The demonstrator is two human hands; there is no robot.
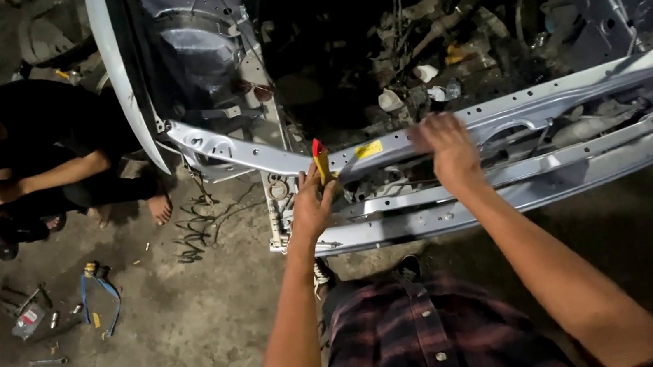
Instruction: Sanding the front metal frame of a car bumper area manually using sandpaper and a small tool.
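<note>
My left hand [312, 202] grips a tool with a red and yellow handle [320, 160], held upright against the grey metal front crossmember [549, 102] of a stripped car. My right hand [448, 148] rests palm down on the same crossmember, a little to the right, fingers spread over its top edge. A yellow sticker [369, 149] sits on the beam between my two hands. Behind the beam lies the dark, gutted engine bay [408, 32]. I wear a dark plaid shirt.
Another person [33, 161] in dark clothes crouches at the left, barefoot, holding a small item. Wrenches and small parts [44, 314] and blue-handled pliers [100, 298] lie on the dirty concrete floor. Loose wires [199, 224] trail beneath the left fender [122, 76].
</note>
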